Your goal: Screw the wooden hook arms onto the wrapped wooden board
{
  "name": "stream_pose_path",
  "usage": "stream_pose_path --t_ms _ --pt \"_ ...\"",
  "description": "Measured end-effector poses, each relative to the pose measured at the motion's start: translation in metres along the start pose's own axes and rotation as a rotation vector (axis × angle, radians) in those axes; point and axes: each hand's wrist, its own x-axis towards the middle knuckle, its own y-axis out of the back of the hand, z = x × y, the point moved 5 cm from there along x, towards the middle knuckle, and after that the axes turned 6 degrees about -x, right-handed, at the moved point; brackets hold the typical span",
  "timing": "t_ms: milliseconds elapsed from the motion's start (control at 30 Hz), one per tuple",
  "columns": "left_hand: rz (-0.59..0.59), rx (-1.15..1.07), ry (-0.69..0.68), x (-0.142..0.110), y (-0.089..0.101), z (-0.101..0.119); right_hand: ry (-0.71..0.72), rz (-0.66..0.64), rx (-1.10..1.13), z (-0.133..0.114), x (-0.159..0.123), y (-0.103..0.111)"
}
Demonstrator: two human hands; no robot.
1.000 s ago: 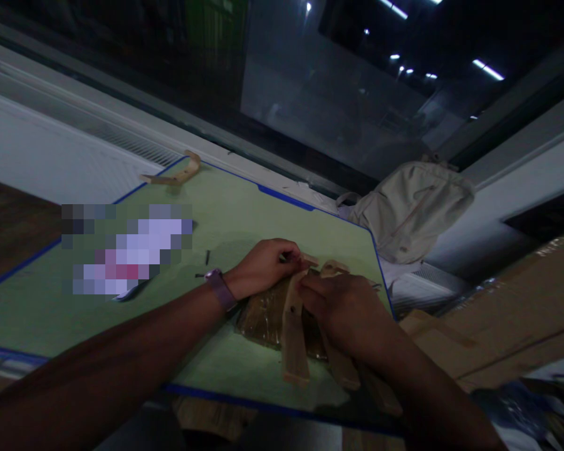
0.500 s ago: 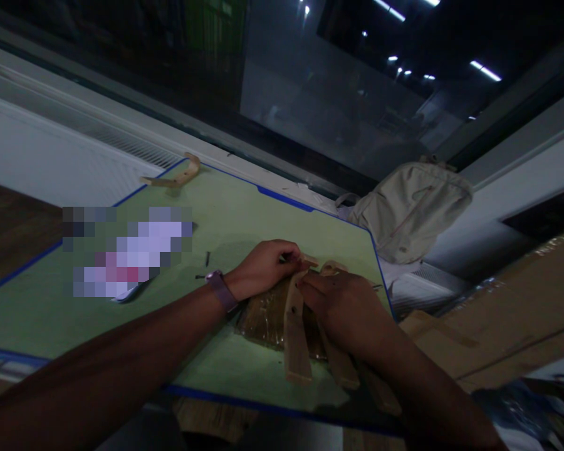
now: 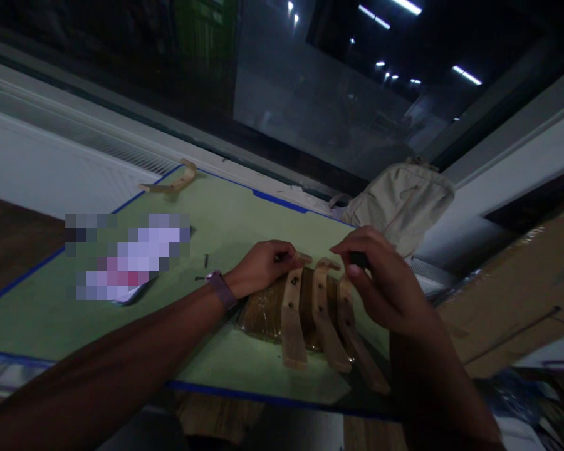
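Three curved wooden slats lie side by side over a brown wrapped packet on the green mat. My left hand, with a purple watch at the wrist, is closed on the top end of the leftmost slat. My right hand hovers just above the slats' upper ends, fingers curled around a small dark object that I cannot make out.
Another curved wooden piece lies at the mat's far left corner. A blurred paper and small dark screws lie left of my hands. A beige backpack stands beyond the mat. Cardboard sits at right.
My right hand has lifted off the slats and moved up and right, uncovering all three. The left hand has stayed in place.
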Motion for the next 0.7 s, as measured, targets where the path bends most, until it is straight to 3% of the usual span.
stream_pose_path --t_ms 200,400,700 --pt "0.011 0.024 0.008 0.001 0.000 -0.001 -0.071 0.139 0.081 0.001 0.002 0.019" --pt "0.015 0.022 0.014 0.000 0.000 0.000 -0.191 0.081 0.366 0.009 0.000 -0.002" --pt "0.014 0.037 -0.008 0.000 0.001 0.001 -0.164 -0.010 0.258 0.020 0.009 -0.025"
